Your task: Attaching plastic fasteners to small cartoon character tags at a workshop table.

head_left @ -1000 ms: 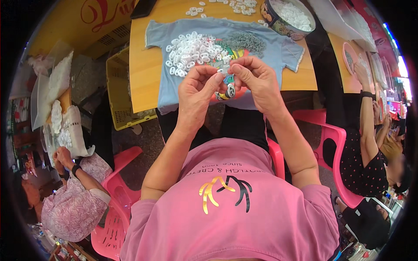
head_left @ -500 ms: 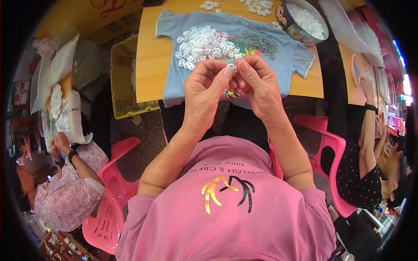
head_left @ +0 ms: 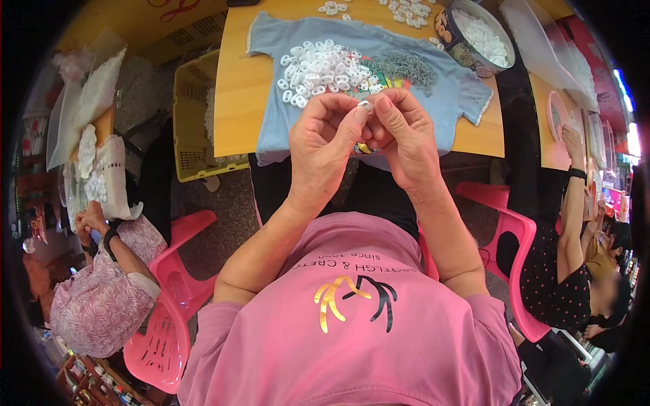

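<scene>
L hand (head_left: 319,143) pinches small white plastic pc (head_left: 365,105), thumb vs fingers, over near part of light-blue cloth T-shirt (head_left: 453,101). R hand (head_left: 410,139) right alongside; can't tell if clamped on it too. Beyond: heaped white two-holed plastic ovals (head_left: 321,68), small grey pcs (head_left: 412,72).

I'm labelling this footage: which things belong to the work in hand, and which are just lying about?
In use: white piece between the left hand and right hand; white pile; grey pile; blue shirt beneath; probably the tin.

Seemingly just about: yellow crate; pink chair; dark object, cut off.
</scene>
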`<action>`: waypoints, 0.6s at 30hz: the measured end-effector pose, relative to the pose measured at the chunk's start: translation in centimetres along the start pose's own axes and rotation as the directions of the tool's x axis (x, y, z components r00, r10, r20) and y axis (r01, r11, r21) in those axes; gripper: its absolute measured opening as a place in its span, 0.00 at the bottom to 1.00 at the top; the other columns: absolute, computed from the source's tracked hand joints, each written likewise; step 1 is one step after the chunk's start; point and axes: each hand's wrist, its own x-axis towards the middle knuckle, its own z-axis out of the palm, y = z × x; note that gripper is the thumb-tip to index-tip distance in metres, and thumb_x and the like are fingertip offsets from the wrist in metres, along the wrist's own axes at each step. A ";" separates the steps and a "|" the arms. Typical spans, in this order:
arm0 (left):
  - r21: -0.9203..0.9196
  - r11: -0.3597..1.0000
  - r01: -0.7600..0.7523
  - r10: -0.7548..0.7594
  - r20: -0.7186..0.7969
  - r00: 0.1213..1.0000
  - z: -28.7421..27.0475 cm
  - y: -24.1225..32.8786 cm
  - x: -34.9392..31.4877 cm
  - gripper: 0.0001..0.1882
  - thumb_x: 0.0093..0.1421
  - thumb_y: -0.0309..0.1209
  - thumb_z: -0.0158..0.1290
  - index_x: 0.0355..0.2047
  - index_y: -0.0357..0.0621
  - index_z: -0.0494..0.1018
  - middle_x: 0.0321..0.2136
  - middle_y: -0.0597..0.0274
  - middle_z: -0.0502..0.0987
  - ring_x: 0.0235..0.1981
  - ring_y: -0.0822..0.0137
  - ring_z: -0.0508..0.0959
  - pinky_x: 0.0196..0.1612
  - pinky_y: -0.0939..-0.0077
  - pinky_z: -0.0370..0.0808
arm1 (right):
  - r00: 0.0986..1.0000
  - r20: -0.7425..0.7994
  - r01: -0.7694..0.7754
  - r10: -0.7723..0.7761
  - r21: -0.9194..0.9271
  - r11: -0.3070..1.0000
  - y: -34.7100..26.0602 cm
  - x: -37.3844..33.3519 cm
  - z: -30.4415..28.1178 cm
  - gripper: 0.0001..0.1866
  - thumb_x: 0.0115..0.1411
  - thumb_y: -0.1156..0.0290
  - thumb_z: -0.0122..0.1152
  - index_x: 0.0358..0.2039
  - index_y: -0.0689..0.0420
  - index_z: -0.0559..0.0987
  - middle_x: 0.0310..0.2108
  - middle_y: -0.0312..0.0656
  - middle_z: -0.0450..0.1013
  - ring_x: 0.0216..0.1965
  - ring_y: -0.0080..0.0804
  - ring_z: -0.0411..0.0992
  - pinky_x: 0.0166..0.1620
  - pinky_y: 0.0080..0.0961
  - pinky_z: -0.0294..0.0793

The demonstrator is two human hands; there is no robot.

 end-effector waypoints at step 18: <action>0.044 0.999 0.008 -0.008 0.005 1.000 -0.2 -0.1 -0.1 0.08 0.62 0.25 0.54 0.38 0.35 0.69 0.27 0.63 0.76 0.26 0.78 0.75 0.30 0.84 0.75 | 1.000 0.012 0.004 -0.003 -0.053 0.999 0.1 -0.1 0.1 0.08 0.64 0.66 0.57 0.38 0.56 0.74 0.27 0.32 0.71 0.23 0.17 0.65 0.25 0.16 0.65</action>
